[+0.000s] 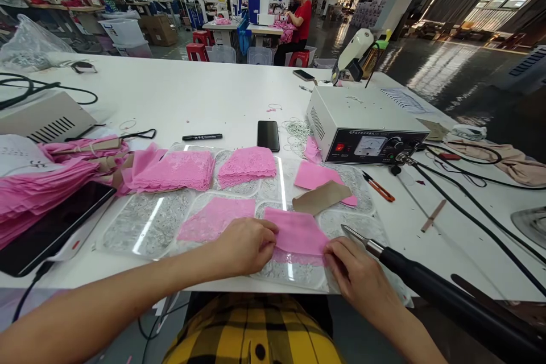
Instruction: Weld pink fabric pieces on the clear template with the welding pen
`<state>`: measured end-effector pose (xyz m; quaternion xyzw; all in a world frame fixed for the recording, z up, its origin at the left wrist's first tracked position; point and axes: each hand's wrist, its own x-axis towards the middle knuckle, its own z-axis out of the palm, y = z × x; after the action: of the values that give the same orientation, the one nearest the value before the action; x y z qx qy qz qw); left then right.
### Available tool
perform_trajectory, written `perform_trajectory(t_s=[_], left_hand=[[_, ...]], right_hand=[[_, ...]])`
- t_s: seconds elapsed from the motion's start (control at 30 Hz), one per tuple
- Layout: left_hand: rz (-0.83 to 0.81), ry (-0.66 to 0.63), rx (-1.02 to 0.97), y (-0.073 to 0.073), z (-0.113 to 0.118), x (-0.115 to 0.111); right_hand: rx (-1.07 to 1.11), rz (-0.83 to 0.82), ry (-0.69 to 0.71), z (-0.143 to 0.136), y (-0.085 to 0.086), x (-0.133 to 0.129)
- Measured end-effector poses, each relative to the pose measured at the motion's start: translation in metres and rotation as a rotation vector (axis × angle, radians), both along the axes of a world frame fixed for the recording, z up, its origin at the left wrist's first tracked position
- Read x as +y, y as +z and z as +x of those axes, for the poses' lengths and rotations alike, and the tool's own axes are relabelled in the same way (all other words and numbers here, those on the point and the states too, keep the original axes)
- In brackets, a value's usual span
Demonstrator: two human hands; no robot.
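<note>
A plain pink fabric piece (296, 232) lies over pink lace on a clear sheet with a lacy pattern beneath. My left hand (249, 244) has its fingers closed at the piece's left edge. At its right edge my right hand (358, 273) pinches the corner between thumb and fingers. A black-handled pen tool (426, 278) with a pointed metal tip runs along the far side of my right hand; whether that hand also grips it, I cannot tell. A flat pink lace piece (217, 219) is left of my left hand. Beyond the right hand, a tan strip (323, 197) overlaps another pink piece (318, 175).
Pink lace stacks (247, 166) lie behind my hands, with layered pink pieces (46, 190) at left. A grey control box (371, 125), cables and orange-handled tweezers (379, 186) occupy the right. A phone (268, 136) and marker (202, 137) lie beyond. A person (301, 20) sits at a distant sewing machine.
</note>
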<state>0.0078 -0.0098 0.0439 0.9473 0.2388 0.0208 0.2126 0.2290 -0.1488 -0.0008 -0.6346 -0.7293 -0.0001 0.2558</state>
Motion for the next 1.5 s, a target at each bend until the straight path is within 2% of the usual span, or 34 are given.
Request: perform_trajectory(t_s=[0.2,0.4,0.53,0.7,0.93,1.17,1.3,1.5], left_hand=[[0.005,0.021,0.035,0.0,0.0,-0.004],[0.017,0.014,0.096,0.004,0.0,-0.008],[0.039,-0.004,0.14,0.006,0.002,-0.008],[0.066,-0.019,0.156,0.002,0.002,-0.009],[0.127,-0.051,0.192,-0.007,0.003,-0.013],[0.145,-0.06,0.195,-0.003,0.007,-0.012],[0.144,-0.063,0.189,0.001,0.009,-0.01],[0.145,-0.064,0.193,0.0,0.01,-0.011]], right_hand=[[0.051,-0.046,-0.02,0.001,0.002,0.001],[0.075,-0.016,-0.055,0.001,0.006,0.003],[0.073,-0.024,-0.028,0.0,0.008,0.002],[0.067,-0.075,0.041,-0.002,0.006,0.001],[0.115,-0.078,0.034,-0.001,0.001,0.004],[0.165,-0.121,0.018,0.001,0.008,0.005],[0.178,-0.101,-0.041,0.002,0.007,0.007],[0.108,0.002,-0.235,-0.003,0.001,0.02]])
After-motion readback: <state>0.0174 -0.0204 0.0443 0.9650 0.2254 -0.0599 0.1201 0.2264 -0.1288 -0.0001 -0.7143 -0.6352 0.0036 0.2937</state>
